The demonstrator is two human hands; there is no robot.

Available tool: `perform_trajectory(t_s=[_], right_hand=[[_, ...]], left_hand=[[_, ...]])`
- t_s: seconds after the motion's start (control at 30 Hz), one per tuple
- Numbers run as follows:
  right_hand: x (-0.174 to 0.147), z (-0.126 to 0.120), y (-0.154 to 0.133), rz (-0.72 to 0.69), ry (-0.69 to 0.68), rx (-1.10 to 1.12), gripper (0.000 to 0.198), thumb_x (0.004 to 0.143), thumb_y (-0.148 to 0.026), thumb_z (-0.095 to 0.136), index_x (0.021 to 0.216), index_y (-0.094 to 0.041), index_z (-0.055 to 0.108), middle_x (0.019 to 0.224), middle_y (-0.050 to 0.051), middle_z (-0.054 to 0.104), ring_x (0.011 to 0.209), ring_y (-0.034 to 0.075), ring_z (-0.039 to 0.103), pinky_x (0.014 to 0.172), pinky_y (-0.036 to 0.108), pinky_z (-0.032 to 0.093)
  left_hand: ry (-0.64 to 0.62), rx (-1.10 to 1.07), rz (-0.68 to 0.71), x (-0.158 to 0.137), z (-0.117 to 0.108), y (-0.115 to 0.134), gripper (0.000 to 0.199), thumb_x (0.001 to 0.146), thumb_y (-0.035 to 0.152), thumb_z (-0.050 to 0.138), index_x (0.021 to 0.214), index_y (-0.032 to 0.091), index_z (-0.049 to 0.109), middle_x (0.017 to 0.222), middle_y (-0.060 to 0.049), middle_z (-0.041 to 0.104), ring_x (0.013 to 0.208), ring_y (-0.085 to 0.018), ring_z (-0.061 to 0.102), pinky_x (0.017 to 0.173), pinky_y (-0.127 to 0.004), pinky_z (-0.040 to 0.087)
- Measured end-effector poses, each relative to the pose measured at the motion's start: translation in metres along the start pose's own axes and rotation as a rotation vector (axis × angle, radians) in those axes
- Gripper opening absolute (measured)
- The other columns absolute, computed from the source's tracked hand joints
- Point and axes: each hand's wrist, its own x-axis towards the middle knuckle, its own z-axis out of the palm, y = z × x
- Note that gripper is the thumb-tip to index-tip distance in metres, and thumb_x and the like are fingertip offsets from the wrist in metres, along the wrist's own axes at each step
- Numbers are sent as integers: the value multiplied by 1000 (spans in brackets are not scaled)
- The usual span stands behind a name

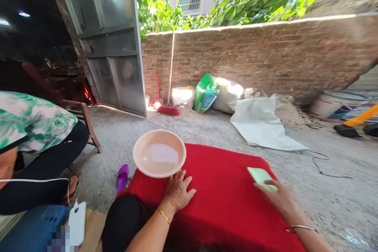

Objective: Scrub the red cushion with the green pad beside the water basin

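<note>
My left hand lies flat on a red cloth with its fingers spread. Its fingertips reach the near rim of a pale pink basin, which has clear water in it and a bright reflection on the surface. On the cloth's right side, my right hand grips a pale green rectangular pad, with the thumb on top. The fingers beneath the pad are partly hidden. Whether it is a sponge or a folded cloth I cannot tell.
A person in a patterned shirt sits at left, near a wooden chair. A white phone is at lower left, a purple shoe by the cloth. Beyond are a metal door, red broom, sacks and brick wall.
</note>
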Motion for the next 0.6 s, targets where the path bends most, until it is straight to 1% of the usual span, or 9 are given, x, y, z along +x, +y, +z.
perform_trajectory(t_s=[0.07, 0.13, 0.17, 0.23, 0.3, 0.33, 0.4, 0.5, 0.6], right_hand=[[-18, 13, -44, -125, -45, 47, 40, 84, -48, 47, 107, -21, 66, 95, 15, 64, 89, 27, 66, 73, 34, 48], [-37, 32, -88, -214, -65, 75, 31, 80, -47, 55, 103, -29, 65, 97, 7, 63, 89, 23, 64, 75, 31, 47], [-45, 41, -107, -288, -94, 70, 29, 80, -45, 55, 104, -29, 64, 99, 6, 62, 89, 22, 64, 75, 30, 46], [-56, 58, -135, -382, -135, 63, 27, 80, -40, 57, 103, -29, 65, 100, 5, 61, 89, 20, 63, 75, 27, 45], [-60, 67, -146, -403, -144, 58, 26, 78, -38, 61, 102, -29, 65, 98, 4, 61, 88, 19, 62, 74, 26, 44], [-58, 68, -143, -388, -136, 56, 25, 77, -38, 62, 100, -30, 66, 97, 3, 61, 87, 18, 63, 73, 25, 44], [-52, 63, -126, -336, -110, 44, 23, 76, -38, 63, 98, -31, 66, 95, 3, 62, 85, 19, 63, 71, 25, 43], [-41, 39, -74, -197, -44, 22, 21, 78, -41, 59, 95, -30, 65, 91, 4, 63, 81, 20, 65, 68, 28, 45], [-40, 8, -15, -43, 71, 8, 27, 83, -43, 48, 94, -25, 65, 88, 10, 66, 81, 24, 67, 68, 33, 48]], left_hand=[[6, 5, 0, 0, 3, -1, 46, 88, 49, 52, 129, 28, 56, 145, -4, 45, 136, -24, 35, 116, -41, 25], [4, 7, -10, 0, 5, -2, 46, 88, 48, 52, 130, 29, 55, 146, -3, 45, 137, -24, 34, 116, -42, 25], [-3, 4, -17, 1, 6, -2, 47, 88, 48, 52, 130, 29, 55, 146, -3, 44, 138, -24, 34, 116, -42, 25], [-17, -5, -29, 2, 7, -3, 47, 88, 48, 52, 131, 30, 55, 147, -3, 43, 138, -25, 33, 116, -44, 24], [-22, -12, -31, 3, 9, -3, 47, 87, 48, 51, 131, 30, 55, 148, -3, 42, 139, -24, 32, 116, -45, 24], [-20, -10, -29, 3, 9, -3, 47, 88, 47, 51, 131, 30, 55, 148, -3, 42, 139, -24, 32, 116, -45, 24], [-12, 1, -22, 3, 11, -3, 46, 88, 46, 50, 131, 30, 54, 148, -3, 43, 139, -25, 33, 116, -44, 25], [3, 17, -7, 4, 13, -4, 45, 89, 44, 48, 131, 29, 55, 146, -4, 44, 138, -25, 34, 116, -45, 25], [16, 22, 7, 4, 14, -5, 45, 88, 43, 48, 130, 28, 56, 145, -5, 46, 137, -26, 36, 115, -46, 26]])
